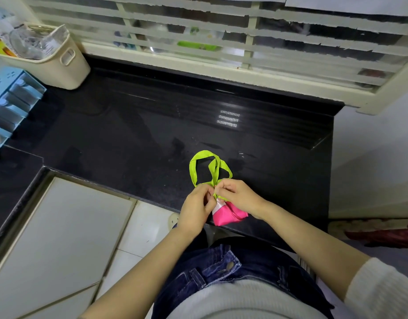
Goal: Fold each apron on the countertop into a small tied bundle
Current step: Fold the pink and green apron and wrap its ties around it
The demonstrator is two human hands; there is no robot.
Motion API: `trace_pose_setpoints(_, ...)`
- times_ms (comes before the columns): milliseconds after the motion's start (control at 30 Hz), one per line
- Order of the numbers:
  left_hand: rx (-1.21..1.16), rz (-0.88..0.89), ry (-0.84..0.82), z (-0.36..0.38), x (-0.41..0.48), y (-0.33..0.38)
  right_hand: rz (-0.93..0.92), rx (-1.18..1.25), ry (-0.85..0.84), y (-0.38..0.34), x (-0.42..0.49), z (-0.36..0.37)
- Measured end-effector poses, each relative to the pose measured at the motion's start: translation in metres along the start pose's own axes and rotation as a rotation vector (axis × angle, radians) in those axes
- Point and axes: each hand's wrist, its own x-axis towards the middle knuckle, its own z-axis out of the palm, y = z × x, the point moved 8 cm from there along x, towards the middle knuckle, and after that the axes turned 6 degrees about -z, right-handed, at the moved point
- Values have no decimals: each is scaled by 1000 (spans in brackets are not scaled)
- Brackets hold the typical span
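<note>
Left hand [196, 207] and right hand [239, 197] are pinching limp green straps [204, 154] at the knot, likely the surest hold on the soft, light apron bundle [228, 216] sitting between them on the countertop [129, 139].

I'm getting soft, fairly bright, even light with hardly any hard shadows. A dotted patch of glare is shining off the glossy black countertop [111, 134]. The wide lens is bowing the edges, and things behind the window glass [194, 46] are showing blurred.
</note>
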Motion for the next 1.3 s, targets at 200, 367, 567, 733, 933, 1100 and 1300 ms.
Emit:
trace_pose_setpoints(200, -49, -57, -125, 10, 5, -4, -49, 1, -40, -3, -3, -3)
trace_pose_setpoints(367, -412, -411, -420, 25, 11, -4, -106, 15, -28, -7, -8, -7)
trace_pose_setpoints(567, -303, -306, -512, 23, 11, 2, -138, 34, 19, -8, -10, -14)
trace_pose_setpoints(733, -185, -185, -320, 19, 18, 6, -156, 16, 62, -9, -9, -18)
trace_pose_setpoints(933, -119, -74, -252, 17, 16, 16, -185, -21, 116, -10, -12, -20)
trace_pose_setpoints(1100, -99, -87, -96, 16, 16, 20, -224, -24, 201, -10, -13, -22)
trace_pose_setpoints(1300, -156, -92, -23, 15, 7, 19, -267, -74, 202, -14, -20, -26)
